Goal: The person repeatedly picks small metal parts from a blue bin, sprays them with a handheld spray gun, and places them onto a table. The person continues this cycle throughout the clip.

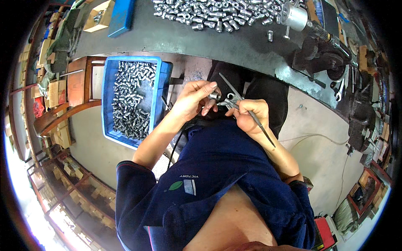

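Observation:
My left hand (196, 99) is closed, pinching a small shiny metal fitting (215, 96) between thumb and fingers in front of my lap. Just to its right, my right hand (253, 113) is closed around a long, thin, dark file-like rod (259, 126), which slants from upper left to lower right with tapered ends. At the right fingertips there is also a silver metal piece (228, 102), its exact shape partly hidden by the fingers. The two hands are close together but apart.
A blue plastic crate (105, 98) full of metal fittings stands at left. Beyond my lap, the dark workbench (176, 39) carries a heap of fittings (217, 14), a blue box (121, 17) and a wooden tray (94, 26). Geared machinery (328, 54) and a wrench (338, 93) sit at right.

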The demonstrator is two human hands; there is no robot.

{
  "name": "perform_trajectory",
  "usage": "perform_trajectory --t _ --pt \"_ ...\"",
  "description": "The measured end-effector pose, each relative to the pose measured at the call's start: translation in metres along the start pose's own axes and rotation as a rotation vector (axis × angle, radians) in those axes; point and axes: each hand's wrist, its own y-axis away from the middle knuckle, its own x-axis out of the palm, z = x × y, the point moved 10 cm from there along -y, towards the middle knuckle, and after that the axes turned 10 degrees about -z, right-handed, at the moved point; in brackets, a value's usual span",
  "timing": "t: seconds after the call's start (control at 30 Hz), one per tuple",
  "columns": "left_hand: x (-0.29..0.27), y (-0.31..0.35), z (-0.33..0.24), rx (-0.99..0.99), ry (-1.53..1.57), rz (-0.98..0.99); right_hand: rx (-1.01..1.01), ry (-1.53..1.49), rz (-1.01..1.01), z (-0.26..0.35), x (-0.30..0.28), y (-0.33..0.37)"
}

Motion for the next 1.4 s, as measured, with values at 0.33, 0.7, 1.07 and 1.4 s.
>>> perform_trajectory --t 0.33,0.7,1.07,1.4 --pt "0.015 0.008 -0.031 0.176 -0.477 -0.049 -0.141 0.299 0.078 0.006 0.008 -0.001" --pt "0.037 0.019 -0.049 0.424 -0.514 -0.009 0.117 -0.137 -0.027 -0.013 0.002 0.004" --pt "0.006 0.004 -0.045 0.319 -0.413 -0.007 -0.123 0.088 -0.075 -0.002 -0.011 0.002" --pt "-0.011 0.017 -0.029 0.307 -0.306 -0.014 -0.142 0.115 -0.1 -0.008 -0.011 0.005"
